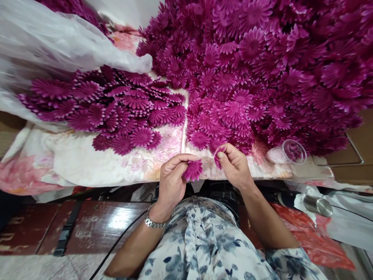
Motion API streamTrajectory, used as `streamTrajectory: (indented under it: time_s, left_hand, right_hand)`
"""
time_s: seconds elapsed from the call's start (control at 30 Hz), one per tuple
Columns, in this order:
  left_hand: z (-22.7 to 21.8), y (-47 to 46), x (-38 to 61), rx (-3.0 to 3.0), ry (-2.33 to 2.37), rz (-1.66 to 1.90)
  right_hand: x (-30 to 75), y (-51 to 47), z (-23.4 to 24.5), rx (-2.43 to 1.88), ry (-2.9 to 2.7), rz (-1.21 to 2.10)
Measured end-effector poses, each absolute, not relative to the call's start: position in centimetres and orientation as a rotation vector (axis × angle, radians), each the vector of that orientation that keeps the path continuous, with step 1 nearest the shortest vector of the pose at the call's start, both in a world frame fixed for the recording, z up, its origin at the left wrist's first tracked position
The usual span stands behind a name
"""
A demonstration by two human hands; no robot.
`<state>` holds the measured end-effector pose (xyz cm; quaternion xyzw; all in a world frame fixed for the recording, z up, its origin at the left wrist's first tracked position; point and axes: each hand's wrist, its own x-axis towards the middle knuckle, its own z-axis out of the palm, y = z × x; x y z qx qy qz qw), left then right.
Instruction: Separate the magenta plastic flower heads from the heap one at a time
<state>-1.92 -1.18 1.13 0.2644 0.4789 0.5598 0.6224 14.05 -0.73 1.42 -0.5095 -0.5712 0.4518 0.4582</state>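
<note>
Over the table's front edge, my left hand (174, 177) pinches a magenta artificial flower head (193, 170) between thumb and fingers, its petals spread to the right. A little to the right, my right hand (234, 162) is closed on a second magenta artificial flower piece (217, 157), seen nearly edge-on. The two held pieces are apart. Beyond the hands lies a large heap of magenta flower heads (241, 97). To the left sits a smaller pile of flower heads (116, 105), partly stacked in overlapping rows.
A floral cloth (78, 159) covers the table. A translucent plastic bag (72, 42) lies at the upper left. Near the right front edge a clear plastic cup (293, 151) lies on its side. Below on the right are a metal cylinder (317, 205) and a red plastic bag (314, 237).
</note>
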Motion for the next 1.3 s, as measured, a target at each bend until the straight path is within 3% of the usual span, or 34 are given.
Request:
streamTrajectory:
  time_s: [0.3,1.0,1.3]
  left_hand:
    - [1.5,-1.1,-1.6,0.590,1.099,1.238]
    - [1.1,-1.3,-1.4,0.637,1.105,1.275]
    - [1.8,-1.0,-1.2,0.578,1.000,1.224]
  right_hand:
    - [14.0,-0.9,2.0,-1.432,-1.679,0.725]
    - [14.6,-0.7,2.7,-1.430,-1.692,0.571]
    - [17.9,6.4,7.3,-1.560,-1.737,-0.190]
